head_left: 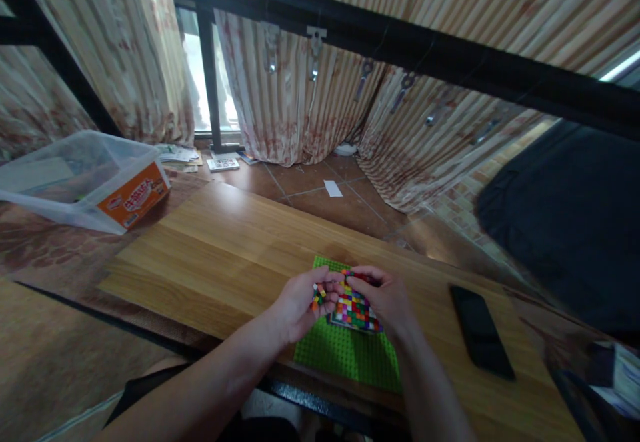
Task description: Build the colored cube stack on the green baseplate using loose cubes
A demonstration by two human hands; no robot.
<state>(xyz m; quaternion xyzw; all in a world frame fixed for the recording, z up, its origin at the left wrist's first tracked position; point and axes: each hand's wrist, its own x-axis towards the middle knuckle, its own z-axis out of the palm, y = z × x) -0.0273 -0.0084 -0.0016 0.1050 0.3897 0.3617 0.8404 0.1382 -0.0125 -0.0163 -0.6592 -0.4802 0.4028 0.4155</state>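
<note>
A green studded baseplate lies on the wooden table, and a block built of many-coloured small bricks stands on it. My left hand is palm up beside the block, its fingers curled around several loose small bricks in orange, white, green and yellow. Over the far right part of the block is my right hand, thumb and forefinger pinched together at its top edge. Whatever sits between those fingertips is too small to make out.
A black phone lies on the wooden table to the right. At the far left stands a clear plastic bin with an orange label. A dark metal bar crosses above, with clips hanging from it. Patterned curtains hang behind.
</note>
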